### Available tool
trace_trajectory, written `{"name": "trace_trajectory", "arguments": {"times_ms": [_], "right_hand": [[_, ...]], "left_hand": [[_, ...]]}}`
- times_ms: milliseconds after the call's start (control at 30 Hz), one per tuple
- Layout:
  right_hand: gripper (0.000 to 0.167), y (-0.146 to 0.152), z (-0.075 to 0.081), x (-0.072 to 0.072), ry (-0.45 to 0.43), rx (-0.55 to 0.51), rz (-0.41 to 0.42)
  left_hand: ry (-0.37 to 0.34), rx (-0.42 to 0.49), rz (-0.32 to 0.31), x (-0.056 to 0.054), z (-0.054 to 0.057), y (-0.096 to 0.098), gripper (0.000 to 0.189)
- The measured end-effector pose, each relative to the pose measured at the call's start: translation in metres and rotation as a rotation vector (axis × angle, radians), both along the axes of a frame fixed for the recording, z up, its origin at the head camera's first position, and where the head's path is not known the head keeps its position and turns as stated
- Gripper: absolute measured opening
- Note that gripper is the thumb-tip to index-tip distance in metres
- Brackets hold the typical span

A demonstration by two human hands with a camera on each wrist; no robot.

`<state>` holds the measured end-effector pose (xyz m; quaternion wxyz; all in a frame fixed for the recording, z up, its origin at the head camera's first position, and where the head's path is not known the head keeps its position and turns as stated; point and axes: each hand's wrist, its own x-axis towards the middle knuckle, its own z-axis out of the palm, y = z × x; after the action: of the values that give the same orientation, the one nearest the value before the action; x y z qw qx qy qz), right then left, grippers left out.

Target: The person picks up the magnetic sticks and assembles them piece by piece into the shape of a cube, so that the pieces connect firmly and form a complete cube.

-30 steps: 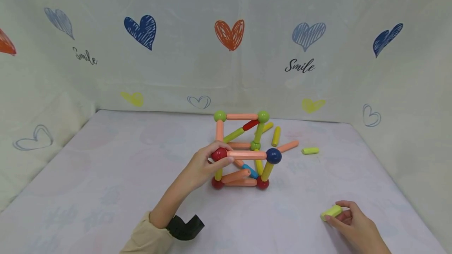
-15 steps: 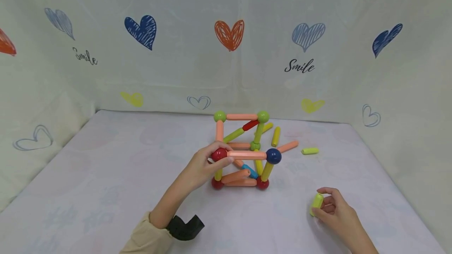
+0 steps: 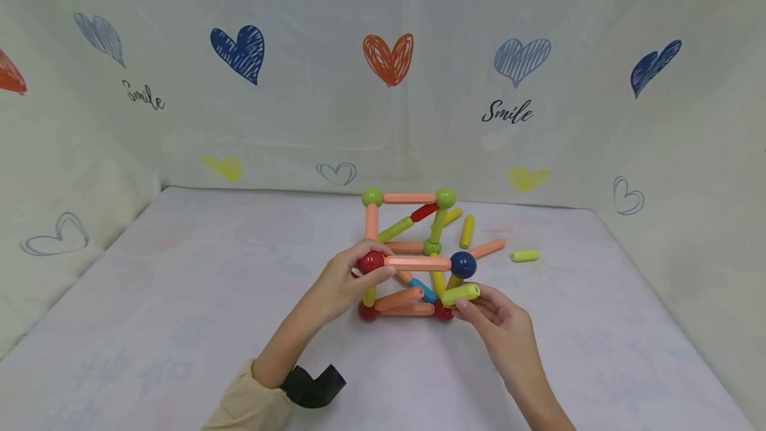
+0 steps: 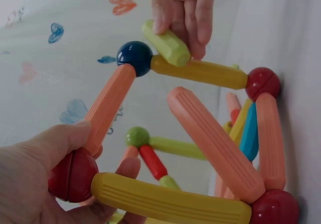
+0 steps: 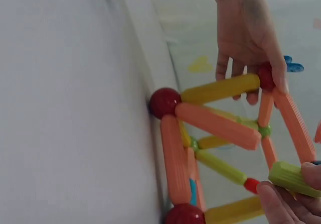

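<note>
A frame of rods and balls stands mid-table. My left hand [image 3: 344, 285] grips the red ball [image 3: 371, 262] at its upper front left corner, fingers also on the salmon rod [image 3: 417, 263]. That rod runs to a dark blue ball [image 3: 463, 265]. With thumb and fingers my right hand [image 3: 505, 324] pinches a short lime-green rod [image 3: 461, 294]. This rod overlaps the yellow upright [image 4: 200, 73] just below the blue ball. In the left wrist view a loose-ended salmon rod [image 4: 215, 141] slants up from the lower red ball [image 4: 275, 209].
Beyond the frame lie yellow rods [image 3: 467, 231], a salmon rod [image 3: 489, 248] and a small lime-green rod [image 3: 524, 256]. Green balls [image 3: 445, 197] top the frame's back. A black band piece [image 3: 314, 386] sits at the left wrist. A cloth wall with hearts rises behind.
My right hand has carried the short lime-green rod leftward and up from the right front of the table to the frame's front right side. The left hand keeps its place.
</note>
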<state>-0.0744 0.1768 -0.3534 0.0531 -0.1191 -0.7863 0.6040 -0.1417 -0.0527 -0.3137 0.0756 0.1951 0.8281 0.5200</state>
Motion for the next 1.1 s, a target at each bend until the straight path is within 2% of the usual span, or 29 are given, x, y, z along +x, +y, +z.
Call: {"name": "trace_trajectory", "arguments": {"times_ms": [67,167,367,667,967,1100], "right_hand": [[0.044,-0.014,0.011,0.002,0.029,-0.033,-0.003],[0.037,-0.026,0.017,0.003,0.044,-0.060,-0.016],[0.034,-0.036,0.013,0.000,0.065,-0.059,-0.035],[0.036,-0.039,0.011,-0.001,0.082,-0.048,-0.021],[0.027,-0.038,0.012,-0.007,0.053,-0.052,0.000],[0.029,-0.039,0.012,-0.008,0.050,-0.065,0.014]], "left_hand": [[0.003,0.005,0.001,0.000,0.000,-0.001,0.027],[0.006,0.014,0.001,0.000,0.000,-0.001,0.027],[0.017,0.001,0.010,0.000,-0.001,0.000,0.029],[0.021,0.003,0.007,0.000,-0.001,-0.001,0.029],[0.021,0.015,-0.004,-0.001,-0.001,0.000,0.029],[0.015,0.025,-0.008,-0.002,-0.002,0.001,0.029]]}}
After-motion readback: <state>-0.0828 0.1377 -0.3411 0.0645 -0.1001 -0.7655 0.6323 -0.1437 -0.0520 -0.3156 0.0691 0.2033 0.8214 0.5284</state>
